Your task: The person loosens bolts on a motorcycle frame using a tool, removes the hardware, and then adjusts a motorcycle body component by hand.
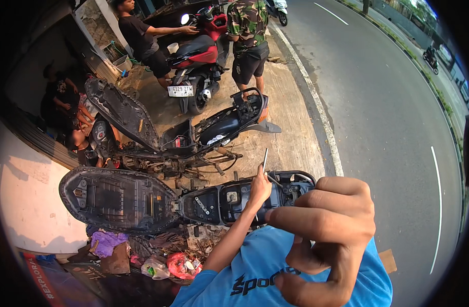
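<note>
My left hand (259, 187) is closed on a thin metal rod (265, 158) over the open underseat section (236, 202) of a dark motorbike. The bike's seat (117, 199) is flipped up to the left, its molded underside showing. My right hand (331, 235) looms very near the camera, fingers curled but apart, with nothing visible in it; it hides part of the bike's rear and of my blue shirt.
A stripped motorbike (178, 138) with raised seat stands beyond; behind it, a red scooter (203, 61), two standing people (137, 41) (247, 30) and others (60, 97) by a shutter. A road (387, 128) runs right. Rags and bags (180, 263) lie lower left.
</note>
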Tool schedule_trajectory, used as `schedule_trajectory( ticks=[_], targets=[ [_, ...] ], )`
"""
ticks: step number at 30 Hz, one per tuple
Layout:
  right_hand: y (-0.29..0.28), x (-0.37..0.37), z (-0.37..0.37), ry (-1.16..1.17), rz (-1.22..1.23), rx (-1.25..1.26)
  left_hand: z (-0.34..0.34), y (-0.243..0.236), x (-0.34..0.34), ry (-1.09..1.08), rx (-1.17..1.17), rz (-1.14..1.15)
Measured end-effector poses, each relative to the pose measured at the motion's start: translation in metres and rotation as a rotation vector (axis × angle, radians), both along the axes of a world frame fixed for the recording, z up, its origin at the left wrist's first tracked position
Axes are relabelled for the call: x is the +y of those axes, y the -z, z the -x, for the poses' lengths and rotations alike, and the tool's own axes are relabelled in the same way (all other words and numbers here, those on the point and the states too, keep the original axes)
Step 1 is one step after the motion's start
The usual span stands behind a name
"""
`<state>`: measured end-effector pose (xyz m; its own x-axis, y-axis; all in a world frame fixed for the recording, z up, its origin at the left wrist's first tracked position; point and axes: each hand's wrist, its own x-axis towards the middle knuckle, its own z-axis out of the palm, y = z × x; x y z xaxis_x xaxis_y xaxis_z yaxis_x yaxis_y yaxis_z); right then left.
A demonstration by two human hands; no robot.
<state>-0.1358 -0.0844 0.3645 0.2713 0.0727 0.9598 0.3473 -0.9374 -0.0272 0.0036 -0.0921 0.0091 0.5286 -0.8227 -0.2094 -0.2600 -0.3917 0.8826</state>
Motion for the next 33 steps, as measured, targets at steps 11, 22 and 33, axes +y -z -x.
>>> schedule_trajectory(
  ticks=[11, 22, 33],
  targets=[
    [0.282, -0.129, -0.02, 0.415, -0.134, 1.355, 0.024, -0.012, 0.015, -0.055, -0.301, 0.056],
    [0.302, -0.152, -0.03, 0.302, 0.138, 1.085, 0.011, -0.027, 0.013, 0.075, -0.389, -0.048],
    [0.31, -0.131, -0.021, 0.356, -0.034, 1.199, 0.045, 0.009, 0.016, -0.72, -0.328, -0.125]
  ],
)
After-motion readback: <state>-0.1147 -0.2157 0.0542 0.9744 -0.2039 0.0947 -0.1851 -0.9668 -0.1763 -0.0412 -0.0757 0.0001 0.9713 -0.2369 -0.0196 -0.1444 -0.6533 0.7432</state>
